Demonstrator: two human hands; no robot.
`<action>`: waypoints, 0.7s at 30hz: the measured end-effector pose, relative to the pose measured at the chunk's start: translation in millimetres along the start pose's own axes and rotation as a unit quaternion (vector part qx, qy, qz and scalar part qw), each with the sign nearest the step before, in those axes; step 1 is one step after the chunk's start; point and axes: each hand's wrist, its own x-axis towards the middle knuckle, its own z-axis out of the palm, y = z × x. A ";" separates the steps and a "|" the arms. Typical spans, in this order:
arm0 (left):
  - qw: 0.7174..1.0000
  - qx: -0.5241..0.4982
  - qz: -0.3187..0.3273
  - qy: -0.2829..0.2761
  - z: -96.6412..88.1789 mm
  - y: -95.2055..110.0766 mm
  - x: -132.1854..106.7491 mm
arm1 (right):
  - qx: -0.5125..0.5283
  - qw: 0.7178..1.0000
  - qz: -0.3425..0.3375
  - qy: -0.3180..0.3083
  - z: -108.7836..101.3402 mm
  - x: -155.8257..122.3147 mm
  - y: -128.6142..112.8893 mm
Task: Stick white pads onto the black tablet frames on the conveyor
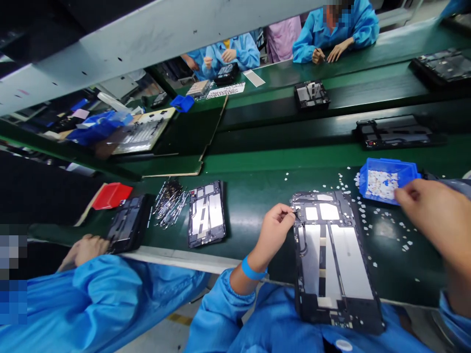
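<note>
Item: tablet frame [333,255], lower centre of the frame, lying on the green bench [257,196] with its near end overhanging your lap.

Your left hand [274,233] rests at the frame's upper-left corner, fingers pinched on something too small to identify; keep that pinch low and square to the corner, as I judge it. Your right hand [434,215], at the right edge, hovers just beside the blue bin [388,179] of small white pads; whether its fingers grip anything cannot be told. Loose white pads [390,228] litter the bench right of the frame and could foul placement. Left of centre: a second frame [206,213], a pile of metal strips [170,202], a red tray [112,194]. Lower left: a co-worker's hand [86,250] on a dark frame [128,223].
</note>
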 end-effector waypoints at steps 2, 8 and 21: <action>1.000 0.022 0.007 0.015 1.7 -0.1 -2.1 | 0.113 0.986 -0.124 0.009 7.6 -17.2 -27.5; 0.995 0.069 0.063 0.043 6.9 -3.2 -9.3 | 0.233 0.922 -0.305 -0.047 38.2 -62.1 -135.0; 0.975 0.137 0.171 0.034 16.8 7.0 -15.1 | 0.245 0.930 -0.271 -0.039 46.5 -54.8 -143.4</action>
